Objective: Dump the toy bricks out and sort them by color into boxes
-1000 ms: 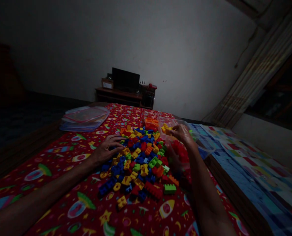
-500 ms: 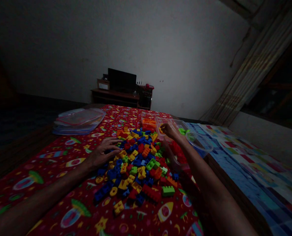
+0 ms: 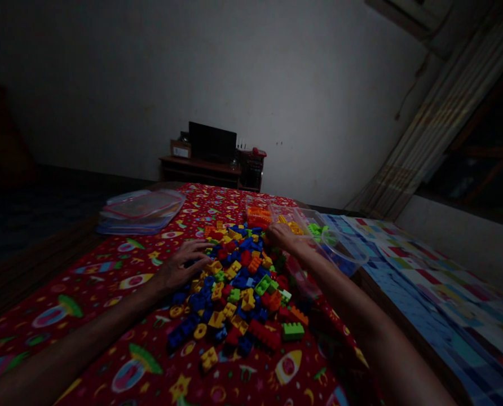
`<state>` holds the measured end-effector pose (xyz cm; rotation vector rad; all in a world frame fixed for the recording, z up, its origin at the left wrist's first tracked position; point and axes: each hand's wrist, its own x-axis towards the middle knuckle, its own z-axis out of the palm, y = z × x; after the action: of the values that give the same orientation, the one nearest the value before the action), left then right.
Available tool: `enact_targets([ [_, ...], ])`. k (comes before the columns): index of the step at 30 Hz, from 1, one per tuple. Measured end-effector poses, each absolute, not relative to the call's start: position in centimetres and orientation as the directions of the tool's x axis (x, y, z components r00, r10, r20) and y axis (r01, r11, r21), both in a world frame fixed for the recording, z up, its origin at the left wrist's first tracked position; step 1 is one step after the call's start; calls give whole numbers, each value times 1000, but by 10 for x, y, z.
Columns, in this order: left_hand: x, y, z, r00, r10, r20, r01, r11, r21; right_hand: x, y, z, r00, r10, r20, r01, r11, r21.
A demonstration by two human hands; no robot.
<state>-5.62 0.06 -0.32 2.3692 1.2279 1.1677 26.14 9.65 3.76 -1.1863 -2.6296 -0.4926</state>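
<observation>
A heap of toy building bricks (image 3: 238, 276) in blue, yellow, red, orange and green lies on a red patterned cloth (image 3: 150, 316). My left hand (image 3: 184, 265) rests at the heap's left side, fingers apart and touching the bricks, with nothing held. At the heap's far right edge is my right hand (image 3: 283, 235), bent downward; its fingertips are hidden, so any brick in them cannot be made out. Just beyond it stand clear plastic boxes with orange bricks (image 3: 259, 214), yellow bricks (image 3: 294, 225) and green bricks (image 3: 318, 230). My right forearm partly covers a nearer box with red bricks.
A round clear tub (image 3: 348, 248) with blue pieces stands right of the boxes. Stacked clear lids (image 3: 141, 211) lie at the far left of the cloth. A low desk (image 3: 201, 164) with a monitor (image 3: 212, 141) stands by the wall. Checked bedding (image 3: 424, 276) spreads to the right.
My right hand has moved left and down from the box of yellow bricks, where it held a yellow brick, to the heap's edge. My left hand stays in place; the view shifts slightly.
</observation>
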Motion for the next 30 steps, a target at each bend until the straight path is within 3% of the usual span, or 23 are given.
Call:
enact_targets([
  [7,-56,1,-4,328,773,543,588,-617,523,266,85,77,-580,788,206,811,533,242],
  [16,-58,2,-6,345,766,542,605,-623,495,273,72,94,-497,840,219,867,470,165],
  [19,-59,5,-9,357,763,539,610,-628,484,270,66,104,-497,862,97,865,483,137],
  [22,-59,4,-9,354,762,542,611,-627,483,265,62,113,-545,838,-32,835,546,65],
  [27,-57,1,-6,338,766,547,614,-620,488,255,58,117,-615,774,-153,789,605,-106],
  [30,-57,1,-5,336,770,543,616,-616,492,253,55,117,-660,728,-186,751,645,-142],
])
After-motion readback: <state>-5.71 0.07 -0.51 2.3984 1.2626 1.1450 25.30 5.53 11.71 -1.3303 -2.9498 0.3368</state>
